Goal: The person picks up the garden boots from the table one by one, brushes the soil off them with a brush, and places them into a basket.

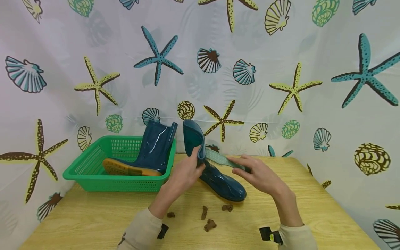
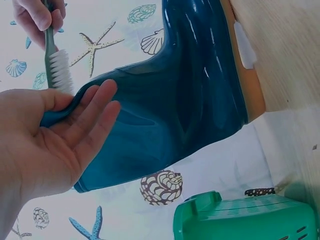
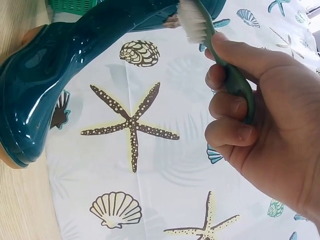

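A dark blue rubber boot (image 1: 223, 184) with an orange-tan sole stands on the wooden table, its shaft leaning up toward the left. My left hand (image 1: 184, 173) pinches the rim of the boot's opening, thumb inside and fingers along the outer side, as the left wrist view shows. In my right hand (image 1: 260, 173) is a green scrub brush (image 1: 218, 158), gripped by its handle with the fingers curled round it. White bristles (image 3: 192, 22) face the boot, and the brush head is right at the boot's opening.
To the left, a green plastic basket (image 1: 118, 178) holds a second blue boot (image 1: 156, 146), upright with its toe pointing left. Several brown clumps (image 1: 210, 225) lie on the wooden table (image 1: 93, 215) in front of the boot. A shell-and-starfish curtain (image 1: 193, 31) hangs behind and at both sides.
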### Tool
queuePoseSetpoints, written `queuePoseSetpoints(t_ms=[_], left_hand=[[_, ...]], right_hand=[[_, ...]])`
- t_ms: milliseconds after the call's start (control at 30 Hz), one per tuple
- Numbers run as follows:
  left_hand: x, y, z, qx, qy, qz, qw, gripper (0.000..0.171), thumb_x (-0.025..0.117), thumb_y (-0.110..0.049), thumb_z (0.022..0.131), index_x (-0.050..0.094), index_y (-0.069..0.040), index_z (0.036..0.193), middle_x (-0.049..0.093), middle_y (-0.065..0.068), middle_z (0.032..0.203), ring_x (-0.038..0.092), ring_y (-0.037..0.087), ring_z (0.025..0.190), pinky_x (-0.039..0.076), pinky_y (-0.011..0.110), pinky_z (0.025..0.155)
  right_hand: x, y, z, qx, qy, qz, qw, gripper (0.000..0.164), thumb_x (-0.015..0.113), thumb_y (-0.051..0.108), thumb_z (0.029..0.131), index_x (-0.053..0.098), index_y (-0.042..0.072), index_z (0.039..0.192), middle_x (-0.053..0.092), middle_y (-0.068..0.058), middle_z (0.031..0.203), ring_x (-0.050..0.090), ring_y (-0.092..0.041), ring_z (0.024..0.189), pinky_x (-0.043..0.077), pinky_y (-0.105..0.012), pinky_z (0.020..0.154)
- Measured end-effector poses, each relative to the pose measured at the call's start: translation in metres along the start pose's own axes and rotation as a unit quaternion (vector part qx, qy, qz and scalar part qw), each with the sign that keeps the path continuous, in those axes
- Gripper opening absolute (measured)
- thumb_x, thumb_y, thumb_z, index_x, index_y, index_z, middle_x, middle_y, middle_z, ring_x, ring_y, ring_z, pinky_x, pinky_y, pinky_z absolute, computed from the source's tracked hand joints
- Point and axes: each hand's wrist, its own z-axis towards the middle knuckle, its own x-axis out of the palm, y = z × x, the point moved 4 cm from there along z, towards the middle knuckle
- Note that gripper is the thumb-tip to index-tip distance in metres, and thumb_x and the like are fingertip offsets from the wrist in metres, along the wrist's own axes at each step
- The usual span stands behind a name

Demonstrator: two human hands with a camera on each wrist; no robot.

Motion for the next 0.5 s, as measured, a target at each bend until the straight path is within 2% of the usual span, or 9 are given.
queuePoseSetpoints(t_ms=[100, 200, 267, 333, 433, 500], left_hand=[[0.001, 0.002, 0.001, -0.005, -0.016, -0.025, 0.9996, 0.061, 0.053, -0.024, 0.103, 0.024, -0.015, 0.156, 0.069, 0.003, 0.075, 0.055, 0.015, 0.049, 0.037, 0.030, 0.043], [0.002, 0.007, 0.004, -0.007, -0.031, -0.107, 0.9938, 0.059, 0.049, -0.025, 0.105, 0.022, -0.014, 0.157, 0.074, 0.009, 0.089, 0.066, 0.019, 0.063, 0.043, 0.031, 0.048], [0.001, 0.012, 0.007, -0.004, -0.046, -0.177, 0.9832, 0.056, 0.047, -0.023, 0.106, 0.025, -0.011, 0.155, 0.074, 0.014, 0.093, 0.072, 0.024, 0.073, 0.051, 0.032, 0.055], [-0.001, 0.016, 0.009, 0.001, -0.060, -0.244, 0.9679, 0.051, 0.045, -0.021, 0.106, 0.029, -0.009, 0.152, 0.072, 0.017, 0.091, 0.073, 0.028, 0.078, 0.057, 0.034, 0.065], [-0.006, 0.022, 0.011, 0.009, -0.081, -0.301, 0.9501, 0.037, 0.045, -0.018, 0.105, 0.041, -0.005, 0.140, 0.071, 0.019, 0.086, 0.074, 0.028, 0.077, 0.060, 0.037, 0.076], [-0.009, 0.024, 0.012, 0.004, -0.090, -0.320, 0.9429, 0.028, 0.046, -0.018, 0.105, 0.047, -0.005, 0.130, 0.069, 0.018, 0.083, 0.074, 0.026, 0.075, 0.060, 0.038, 0.078]], right_hand=[[-0.001, 0.000, 0.000, 0.002, -0.007, -0.005, 1.000, 0.044, 0.059, 0.026, 0.101, 0.054, 0.015, 0.144, 0.063, 0.002, 0.111, 0.048, -0.005, 0.077, 0.044, -0.030, 0.073], [-0.002, -0.001, 0.000, 0.004, -0.015, -0.013, 1.000, 0.043, 0.059, 0.026, 0.101, 0.055, 0.015, 0.143, 0.058, 0.006, 0.099, 0.044, -0.004, 0.072, 0.041, -0.027, 0.069], [-0.004, -0.002, -0.001, 0.005, -0.020, -0.021, 1.000, 0.041, 0.060, 0.025, 0.101, 0.057, 0.015, 0.141, 0.055, 0.007, 0.095, 0.042, -0.003, 0.069, 0.039, -0.025, 0.066], [-0.007, -0.004, -0.003, 0.008, -0.024, -0.030, 0.999, 0.039, 0.060, 0.024, 0.101, 0.059, 0.016, 0.139, 0.053, 0.007, 0.093, 0.040, -0.003, 0.067, 0.038, -0.025, 0.064], [-0.012, -0.007, -0.006, 0.013, -0.032, -0.041, 0.999, 0.038, 0.061, 0.023, 0.100, 0.060, 0.016, 0.138, 0.054, 0.007, 0.093, 0.039, -0.002, 0.067, 0.038, -0.024, 0.063], [-0.015, -0.009, -0.008, 0.017, -0.036, -0.046, 0.998, 0.038, 0.061, 0.023, 0.100, 0.061, 0.015, 0.137, 0.056, 0.007, 0.094, 0.040, -0.003, 0.067, 0.038, -0.025, 0.064]])
